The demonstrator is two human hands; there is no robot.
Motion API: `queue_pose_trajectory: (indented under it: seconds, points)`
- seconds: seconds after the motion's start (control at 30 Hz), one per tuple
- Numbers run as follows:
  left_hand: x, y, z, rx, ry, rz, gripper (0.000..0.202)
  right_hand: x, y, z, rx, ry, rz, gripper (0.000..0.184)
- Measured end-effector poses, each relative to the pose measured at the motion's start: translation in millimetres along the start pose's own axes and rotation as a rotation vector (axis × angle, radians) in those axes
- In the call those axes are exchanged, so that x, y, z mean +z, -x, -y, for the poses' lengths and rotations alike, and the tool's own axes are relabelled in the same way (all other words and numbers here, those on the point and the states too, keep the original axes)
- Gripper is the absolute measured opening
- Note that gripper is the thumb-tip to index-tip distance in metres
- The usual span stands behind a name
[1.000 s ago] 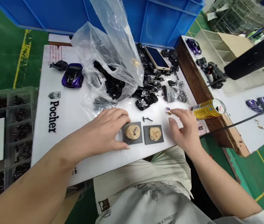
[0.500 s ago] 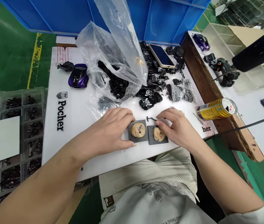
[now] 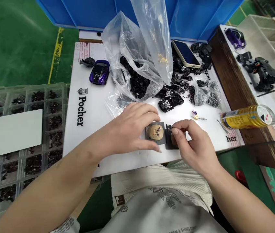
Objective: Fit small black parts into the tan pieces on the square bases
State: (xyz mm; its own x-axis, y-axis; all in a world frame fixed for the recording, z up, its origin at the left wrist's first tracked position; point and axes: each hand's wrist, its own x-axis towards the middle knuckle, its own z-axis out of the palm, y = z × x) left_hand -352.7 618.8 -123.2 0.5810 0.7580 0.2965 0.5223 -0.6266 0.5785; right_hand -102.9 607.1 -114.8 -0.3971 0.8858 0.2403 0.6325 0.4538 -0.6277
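White worktop (image 3: 91, 142) printed "Pocher", over a green floor (image 3: 18, 42); from my remote station I log the following.

Item 1: left hand (image 3: 130, 127), one. Its fingers (image 3: 142, 111) curve over a tan moulded piece (image 3: 155, 132), one in view, and touch it; I cannot tell whether they grip it or only rest there.

Item 2: right hand (image 3: 193, 147), one. Its thumb and forefinger are closed in a pinch on a small dark part (image 3: 172, 128), directly between the fingertips.

Item 3: dark grey square pads (image 3: 163, 139), two, side by side. The tan piece sits on the left pad; the right hand covers most of the right pad.

Nearby: one key-shaped part (image 3: 195, 116) with a purple tip, just beyond the right hand; one clear plastic bag (image 3: 127, 42) of black parts; one smartphone (image 3: 185, 53); one purple model car (image 3: 100, 72); one yellow can (image 3: 247, 117) on its side; one clear tray (image 3: 25, 89) of black parts, left of the worktop; one blue crate (image 3: 200, 19) behind.
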Motion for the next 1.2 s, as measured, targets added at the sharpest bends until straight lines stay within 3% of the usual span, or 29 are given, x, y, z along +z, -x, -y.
queue_pose_trajectory:
  seconds: [0.13, 0.23, 0.37, 0.47, 0.6, 0.67, 0.83, 1.03, 1.2]
  points:
    - [1.7, -7.0, -8.1, 0.156, 0.269, -0.228, 0.018, 16.5, 2.8, 11.8, -0.041, -0.140, -0.085, 0.004]
    - [5.4, -10.0, -9.8, 0.199, 0.385, -0.284, 0.018, 25.4, 0.1, 18.5, -0.004, -0.275, -0.108, 0.004]
    - [7.6, -9.0, -12.1, 0.136, 0.503, -0.305, 0.012, 25.8, 0.1, 20.2, 0.009, -0.425, -0.056, 0.008]
    - [3.8, -4.9, -15.6, -0.019, 0.638, -0.328, 0.003, 17.7, 6.6, 4.6, -0.099, -0.281, -0.147, 0.012]
    - [-4.5, -1.5, -17.4, -0.197, 0.746, -0.289, 0.002, 9.1, 20.9, -34.6, -0.141, -0.023, -0.375, 0.025]
    - [-5.9, -2.1, -16.6, -0.260, 0.715, -0.253, 0.007, 9.7, 25.4, -49.8, -0.169, 0.076, -0.414, 0.027]
    - [1.3, -5.1, -14.7, -0.331, 0.537, -0.235, 0.022, 16.2, 25.0, -57.9, -0.237, 0.159, -0.368, 0.027]
    - [9.3, -6.8, -18.8, -0.394, 0.717, -0.223, 0.032, 16.6, 23.4, -57.0, -0.220, 0.153, -0.360, 0.020]
    - [12.7, -10.6, -20.5, -0.416, 0.828, -0.213, 0.023, 16.2, 23.6, -57.9, -0.228, 0.155, -0.341, 0.019]
